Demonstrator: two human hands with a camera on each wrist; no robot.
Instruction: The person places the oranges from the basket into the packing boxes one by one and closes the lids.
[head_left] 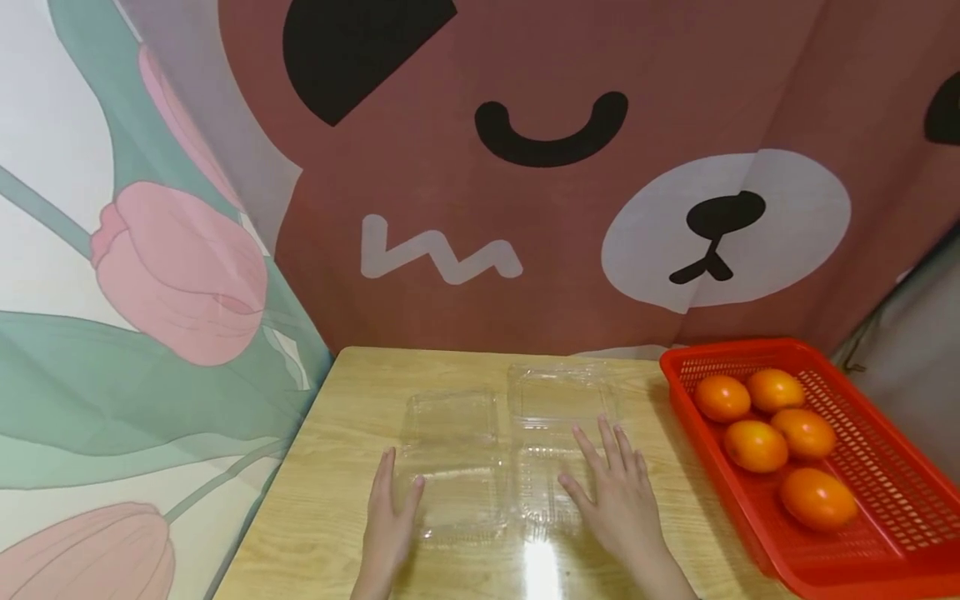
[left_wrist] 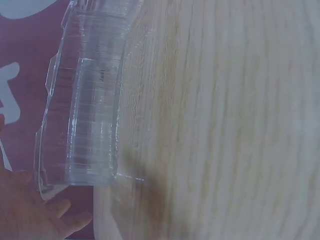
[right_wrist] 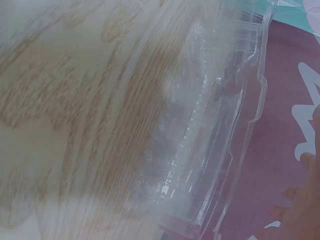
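Two clear plastic clamshell boxes lie side by side on the wooden table, both with lids folded back. My left hand (head_left: 390,521) is at the left side of the left box (head_left: 461,496), fingers extended; whether it touches the plastic I cannot tell. In the left wrist view, that hand (left_wrist: 27,212) is by the corner of a clear box (left_wrist: 95,120). Over the right edge of the right box (head_left: 542,487), my right hand (head_left: 622,504) spreads its fingers. The right wrist view has its fingers (right_wrist: 300,200) apart from the clear wall (right_wrist: 200,135). Neither hand grips anything.
A red plastic basket (head_left: 738,521) stands at the table's right side, with several glossy orange fruits (head_left: 756,446) in it. Behind the wooden table (head_left: 300,517) hangs a brown curtain (head_left: 442,317) with a bear print. A tulip-print cloth (head_left: 180,275) hangs on the left.
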